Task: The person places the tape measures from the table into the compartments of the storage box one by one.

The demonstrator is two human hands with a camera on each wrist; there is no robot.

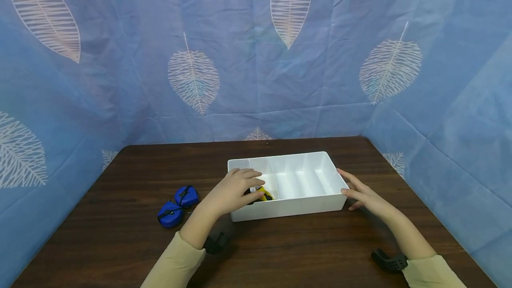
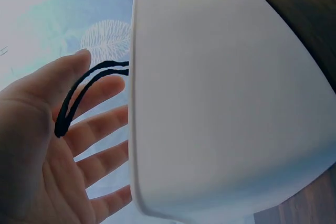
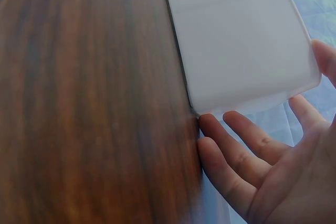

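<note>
A long white divided tray [image 1: 276, 208] lies on the table. My left hand [image 1: 234, 190] reaches over its left end, fingers spread and loosely bent. Below the fingers, in a left compartment, sits a yellow-and-black object [image 1: 265, 194], partly hidden by the hand; its kind is unclear. In the left wrist view a black cord loop [image 2: 64, 111] stands over the tray's rim beside the palm, and the fingers do not close round it. My right hand [image 1: 366, 195] touches the tray's right end, its fingers extended and its thumb near the front corner.
Left of the tray lie two rounded blue cases [image 1: 170, 214] with black straps, close to my left forearm. The dark wooden table [image 1: 120, 243] ends at blue leaf-patterned cloth [image 1: 240, 79] at the back and sides. Each wrist wears a black band [image 1: 389, 261].
</note>
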